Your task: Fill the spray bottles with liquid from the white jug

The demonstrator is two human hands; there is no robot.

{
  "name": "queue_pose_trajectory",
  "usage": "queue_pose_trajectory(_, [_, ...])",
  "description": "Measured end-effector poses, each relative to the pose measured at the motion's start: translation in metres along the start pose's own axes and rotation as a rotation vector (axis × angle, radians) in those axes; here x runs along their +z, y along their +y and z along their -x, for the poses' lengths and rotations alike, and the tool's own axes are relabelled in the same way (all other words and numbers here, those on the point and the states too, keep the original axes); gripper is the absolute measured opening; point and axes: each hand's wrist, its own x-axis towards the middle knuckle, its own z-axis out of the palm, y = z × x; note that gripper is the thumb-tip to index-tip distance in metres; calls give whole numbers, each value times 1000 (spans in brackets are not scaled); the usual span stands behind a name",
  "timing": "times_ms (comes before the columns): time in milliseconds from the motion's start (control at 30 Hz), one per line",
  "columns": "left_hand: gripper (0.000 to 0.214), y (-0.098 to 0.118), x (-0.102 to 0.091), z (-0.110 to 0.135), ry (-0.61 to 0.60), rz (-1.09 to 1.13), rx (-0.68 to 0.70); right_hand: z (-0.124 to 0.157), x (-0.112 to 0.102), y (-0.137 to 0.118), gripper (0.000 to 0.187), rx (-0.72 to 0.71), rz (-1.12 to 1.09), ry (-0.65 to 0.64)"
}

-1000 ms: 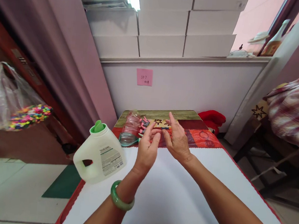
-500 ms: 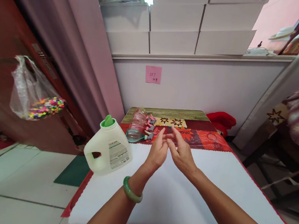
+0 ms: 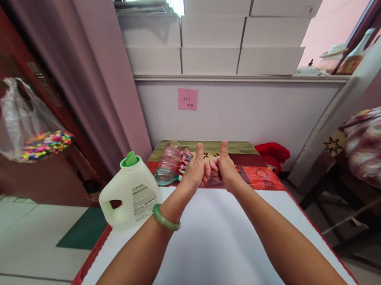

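Note:
My left hand (image 3: pixel 195 169), with a green bangle (image 3: pixel 166 218) on its wrist, is raised above the far part of the table. My right hand (image 3: pixel 226 168) faces it. Both thumbs point up while the other fingers are curled in, and the finger backs of the two hands meet or nearly meet. Nothing shows in either hand. Behind my left hand lie several clear spray bottles, among them a pink one (image 3: pixel 170 158) and a teal one (image 3: pixel 166 176); their trigger heads are partly hidden. A pale jug (image 3: pixel 128 195) with a green cap (image 3: pixel 130 160) stands left of my left arm.
A white cloth (image 3: pixel 231 237) covers the near table, with a red patterned cover (image 3: pixel 261 178) beyond. White boxes (image 3: pixel 212 31) are stacked on the sill above a pink note (image 3: pixel 187 99). A plastic bag (image 3: pixel 45 143) of colourful pieces hangs left. Plaid fabric (image 3: pixel 377 144) lies at right.
My fingers were stretched out with the fingertips close together; now they are curled in and the thumbs stand up. The view has shifted slightly. The jug and bottles stay in place.

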Motion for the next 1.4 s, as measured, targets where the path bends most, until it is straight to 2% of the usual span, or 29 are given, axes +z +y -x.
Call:
queue_pose_trajectory(133, [92,9,3,-7,17,21,-23,-5,3,-10,88,15,-9,34])
queue_pose_trajectory(267, [93,9,3,-5,12,30,-47,-4,2,-8,85,26,-16,35])
queue_pose_trajectory(667, [93,-1,2,-5,-20,12,-54,-5,0,3,85,82,-31,15])
queue_pose_trajectory(800, [92,-12,2,-8,-43,-30,-34,-7,-2,10,84,77,-31,-6])
queue_pose_trajectory(867, [91,-27,0,-8,-56,-74,-10,-8,-5,21,84,79,-33,-53])
queue_pose_trajectory(967, [82,-69,-9,-1,-47,-202,34,-6,-14,56,79,123,7,-96])
queue_pose_trajectory(1100, [33,-141,-26,23,55,-474,123,-5,-34,123,55,165,275,78])
queue_pose_trajectory(1133, [28,-157,-29,29,69,-536,146,-6,-39,139,49,161,366,105])
queue_pose_trajectory(1200, [32,-182,-33,40,75,-638,184,-11,-45,164,38,113,516,117])
queue_pose_trajectory(1300, [34,-206,-33,50,67,-752,225,-23,-43,180,29,-19,662,104])
queue_pose_trajectory(1400, [32,-215,-30,52,58,-840,252,-38,-29,179,25,-116,756,84])
